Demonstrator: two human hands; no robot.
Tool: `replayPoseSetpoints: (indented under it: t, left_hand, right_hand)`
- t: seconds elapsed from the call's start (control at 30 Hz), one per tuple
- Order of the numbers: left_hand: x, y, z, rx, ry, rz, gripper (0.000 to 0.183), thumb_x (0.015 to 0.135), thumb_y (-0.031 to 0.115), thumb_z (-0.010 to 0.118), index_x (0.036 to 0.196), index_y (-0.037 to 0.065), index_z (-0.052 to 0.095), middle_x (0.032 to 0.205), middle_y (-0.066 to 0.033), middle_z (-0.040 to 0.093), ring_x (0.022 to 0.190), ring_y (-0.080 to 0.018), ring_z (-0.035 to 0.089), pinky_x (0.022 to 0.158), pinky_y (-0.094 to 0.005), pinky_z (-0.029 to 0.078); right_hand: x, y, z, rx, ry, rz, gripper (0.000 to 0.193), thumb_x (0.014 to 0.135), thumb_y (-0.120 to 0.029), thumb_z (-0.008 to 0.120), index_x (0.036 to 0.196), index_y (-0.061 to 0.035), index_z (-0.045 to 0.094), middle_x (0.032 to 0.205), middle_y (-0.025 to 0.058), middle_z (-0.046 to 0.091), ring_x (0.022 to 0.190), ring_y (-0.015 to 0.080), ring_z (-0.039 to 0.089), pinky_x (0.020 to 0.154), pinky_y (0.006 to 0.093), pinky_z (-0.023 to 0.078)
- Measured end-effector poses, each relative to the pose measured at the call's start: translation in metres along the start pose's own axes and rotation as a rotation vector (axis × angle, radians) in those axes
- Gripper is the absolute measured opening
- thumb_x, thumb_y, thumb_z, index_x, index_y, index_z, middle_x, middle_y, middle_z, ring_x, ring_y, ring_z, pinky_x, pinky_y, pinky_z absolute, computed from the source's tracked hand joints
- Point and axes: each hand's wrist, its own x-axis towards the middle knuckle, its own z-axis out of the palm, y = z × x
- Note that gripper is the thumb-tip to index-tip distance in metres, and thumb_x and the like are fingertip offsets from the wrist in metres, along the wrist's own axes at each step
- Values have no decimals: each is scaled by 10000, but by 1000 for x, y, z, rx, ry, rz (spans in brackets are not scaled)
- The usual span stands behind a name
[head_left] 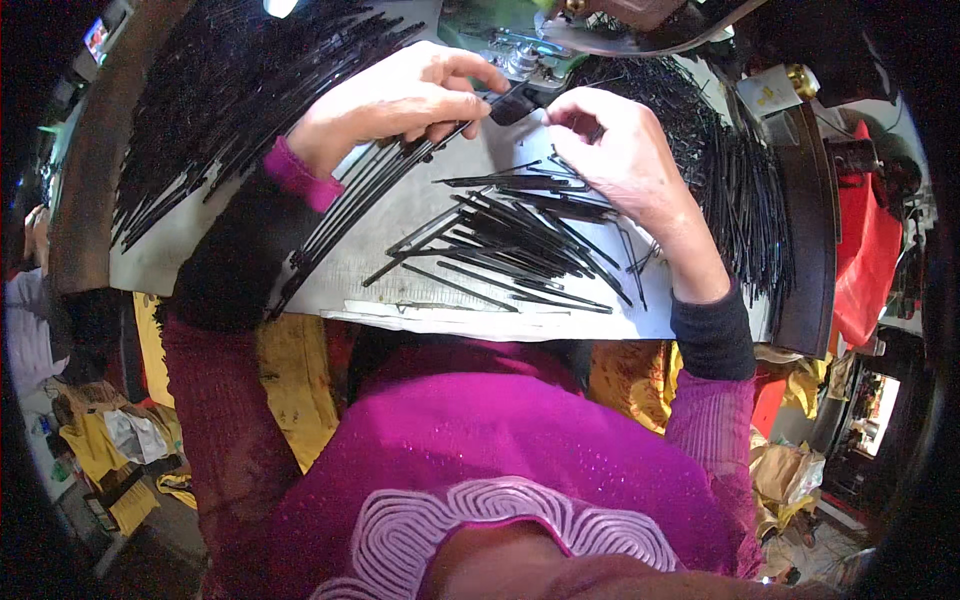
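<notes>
My left hand (420, 95) is closed on thin black strips, its thumb and forefinger by the machine's metal foot. Under that palm, several long strips (350, 205) run down to the table's near edge. A short, wider black piece (513, 106) lies at the foot, between my two hands. My right hand (630, 160) hovers just right of this piece. Its fingers are curled, with a gap between thumb and forefinger and nothing visible in them. Below it, a loose pile of short black strips (510, 235) is spread across the pale tabletop (400, 270).
A large heap of black strips (230, 110) covers the table's left side; another bundle (745, 210) hangs along the right. The sewing machine's metal foot assembly (522, 60) stands at the back. A cone-like spool (800, 82) and red cloth (865, 250) are farther right.
</notes>
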Motion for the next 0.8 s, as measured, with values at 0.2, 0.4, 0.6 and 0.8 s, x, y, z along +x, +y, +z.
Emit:
replayPoseSetpoints:
  t: [0.2, 0.4, 0.6, 0.8]
  left_hand:
    - [-1, 2, 1, -265, -58, 22, 277, 868, 186, 522, 1103, 42, 553, 711, -10, 574, 504, -9, 453, 423, -137, 336]
    - [-2, 4, -4, -358, -93, -16, 241, 853, 229, 564, 1018, 55, 586, 784, -45, 613, 573, -54, 570, 436, -128, 396]
    - [-3, 1, -4, -341, -98, -2, 251, 839, 229, 584, 1014, 49, 590, 867, -77, 642, 643, -92, 615, 482, -159, 452]
    - [-5, 7, -1, -292, -90, -63, 240, 839, 229, 590, 984, 39, 611, 842, -71, 650, 664, -90, 608, 508, -181, 462]
  right_hand:
    - [-11, 17, 8, 432, 110, 169, 106, 767, -87, 618, 823, 0, 598, 717, 27, 617, 647, 61, 559, 610, 216, 459]
    - [-18, 5, -11, 158, 19, 174, 151, 734, -148, 624, 779, -5, 615, 681, 108, 629, 617, 188, 609, 614, 287, 469]
    - [-22, 0, -24, -181, -216, 229, 167, 725, -168, 561, 797, -43, 643, 707, 130, 630, 666, 274, 621, 621, 336, 476]
    - [-12, -1, -13, 385, -240, 407, 220, 813, -124, 541, 983, 3, 600, 629, 41, 601, 459, 67, 506, 439, 204, 413]
